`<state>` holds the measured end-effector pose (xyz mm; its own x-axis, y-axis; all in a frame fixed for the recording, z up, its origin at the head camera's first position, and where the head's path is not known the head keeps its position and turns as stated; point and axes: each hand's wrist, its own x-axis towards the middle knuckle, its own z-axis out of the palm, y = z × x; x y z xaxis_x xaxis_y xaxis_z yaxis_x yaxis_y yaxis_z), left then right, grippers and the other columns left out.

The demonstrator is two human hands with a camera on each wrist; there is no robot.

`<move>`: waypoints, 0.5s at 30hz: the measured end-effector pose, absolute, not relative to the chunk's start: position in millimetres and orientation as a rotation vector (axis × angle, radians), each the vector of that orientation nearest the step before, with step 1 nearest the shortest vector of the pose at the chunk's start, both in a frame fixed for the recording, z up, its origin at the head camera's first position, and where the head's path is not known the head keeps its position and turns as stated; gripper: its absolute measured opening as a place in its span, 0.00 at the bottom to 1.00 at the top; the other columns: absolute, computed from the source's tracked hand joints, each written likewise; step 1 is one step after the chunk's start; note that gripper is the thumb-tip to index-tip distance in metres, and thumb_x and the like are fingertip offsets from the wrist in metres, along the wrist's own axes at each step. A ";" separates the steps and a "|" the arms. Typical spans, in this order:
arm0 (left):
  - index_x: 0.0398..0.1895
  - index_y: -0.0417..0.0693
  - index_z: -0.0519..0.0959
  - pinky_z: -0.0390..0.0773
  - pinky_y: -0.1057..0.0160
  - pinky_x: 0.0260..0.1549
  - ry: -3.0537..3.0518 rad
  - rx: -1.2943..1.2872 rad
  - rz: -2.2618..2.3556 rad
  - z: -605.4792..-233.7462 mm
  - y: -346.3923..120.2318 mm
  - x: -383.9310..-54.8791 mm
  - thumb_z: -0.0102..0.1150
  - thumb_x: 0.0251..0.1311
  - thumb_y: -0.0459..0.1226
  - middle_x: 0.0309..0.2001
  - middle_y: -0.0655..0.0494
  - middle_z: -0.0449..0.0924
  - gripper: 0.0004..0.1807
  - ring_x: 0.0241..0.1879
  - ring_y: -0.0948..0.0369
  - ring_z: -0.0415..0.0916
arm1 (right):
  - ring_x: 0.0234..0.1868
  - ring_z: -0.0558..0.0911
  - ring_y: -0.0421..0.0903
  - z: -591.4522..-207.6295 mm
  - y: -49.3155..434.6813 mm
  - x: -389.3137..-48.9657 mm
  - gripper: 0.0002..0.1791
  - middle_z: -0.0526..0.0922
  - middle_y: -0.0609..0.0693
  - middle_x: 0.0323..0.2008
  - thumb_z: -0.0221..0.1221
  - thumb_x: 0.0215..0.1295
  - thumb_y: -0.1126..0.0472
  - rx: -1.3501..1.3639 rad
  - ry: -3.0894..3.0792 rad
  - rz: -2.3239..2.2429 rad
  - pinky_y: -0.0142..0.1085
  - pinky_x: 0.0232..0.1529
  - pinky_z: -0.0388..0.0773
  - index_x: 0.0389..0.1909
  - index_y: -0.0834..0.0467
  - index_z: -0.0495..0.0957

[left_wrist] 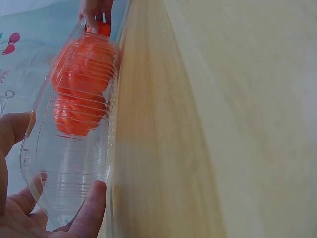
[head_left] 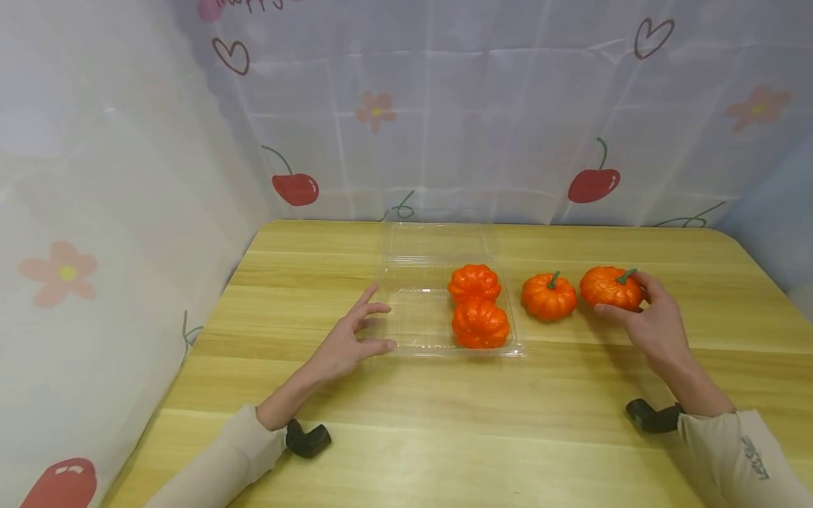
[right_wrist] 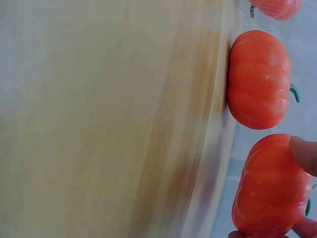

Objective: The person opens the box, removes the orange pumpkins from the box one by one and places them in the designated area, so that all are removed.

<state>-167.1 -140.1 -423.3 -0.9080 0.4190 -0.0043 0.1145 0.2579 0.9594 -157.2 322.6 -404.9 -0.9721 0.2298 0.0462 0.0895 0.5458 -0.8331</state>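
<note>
My right hand [head_left: 660, 324] gripped a ribbed, green-stemmed orange pumpkin [head_left: 606, 288] beside a matching pumpkin [head_left: 547, 299]; my left hand [head_left: 344, 344], fingers spread, perhaps touched the left edge of a clear plastic box [head_left: 416, 321] holding two others.

Right grip [head_left: 657, 326] holds orange pumpkin [head_left: 606, 288]; left grip [head_left: 343, 344] at clear container [head_left: 419, 317].

The backdrop [head_left: 470, 155] bears a cut-off word [head_left: 249, 5] ending "ppy"; lettering [head_left: 754, 458] on the right sleeve [head_left: 724, 444] is unclear.
</note>
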 end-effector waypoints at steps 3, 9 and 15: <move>0.65 0.40 0.69 0.69 0.46 0.61 2.276 0.494 1.701 -424.5 -140.5 -166.4 0.70 0.58 0.36 0.79 0.63 0.37 0.32 0.69 0.40 0.57 | 0.69 0.54 0.72 -406.4 323.5 -160.1 0.48 0.51 0.75 0.71 0.64 0.65 0.57 -0.267 -2.651 1.403 0.63 0.67 0.52 0.75 0.70 0.45; 0.65 0.40 0.69 0.69 0.46 0.61 2.277 0.488 1.709 -425.5 -140.5 -166.7 0.69 0.58 0.36 0.79 0.64 0.37 0.32 0.69 0.41 0.57 | 0.67 0.56 0.74 -410.7 323.4 -165.9 0.48 0.51 0.76 0.71 0.64 0.65 0.59 -0.247 -2.710 1.384 0.64 0.66 0.52 0.73 0.74 0.45; 0.66 0.40 0.69 0.70 0.47 0.60 2.271 0.489 1.712 -424.4 -139.8 -165.8 0.69 0.59 0.35 0.79 0.66 0.37 0.32 0.70 0.41 0.57 | 0.65 0.58 0.74 -413.0 324.3 -166.3 0.47 0.52 0.78 0.69 0.64 0.65 0.60 -0.248 -2.748 1.373 0.66 0.64 0.55 0.72 0.76 0.44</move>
